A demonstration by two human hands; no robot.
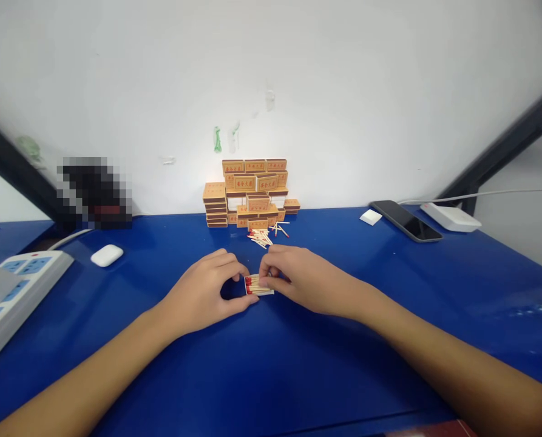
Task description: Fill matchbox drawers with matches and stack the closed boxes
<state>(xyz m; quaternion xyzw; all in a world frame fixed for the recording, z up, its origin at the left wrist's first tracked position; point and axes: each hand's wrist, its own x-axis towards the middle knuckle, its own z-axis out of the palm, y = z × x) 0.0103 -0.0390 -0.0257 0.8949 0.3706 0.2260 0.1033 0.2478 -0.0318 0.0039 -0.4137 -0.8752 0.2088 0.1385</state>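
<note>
A small white matchbox tray (267,292) filled with red-tipped matches (254,283) lies on the blue table. My left hand (209,288) grips the tray's left end between thumb and forefinger. Over the tray's right end, my right hand (298,276) has its fingers bent together in a pinch, touching the matches; whatever is between the fingertips is hidden. Just beyond lies a loose pile of matches (260,237), with a few more scattered matches (280,229) to its right. Behind them, yellow-brown matchboxes (255,183) are stacked in tiers against the wall, with a separate column of matchboxes (215,193) at the left.
On the left are a white power strip (56,267) and a white earbud case (107,255). A black phone (406,221), a small white square (370,216) and a white box (451,217) with a cable lie at the right. Dark metal posts flank the table.
</note>
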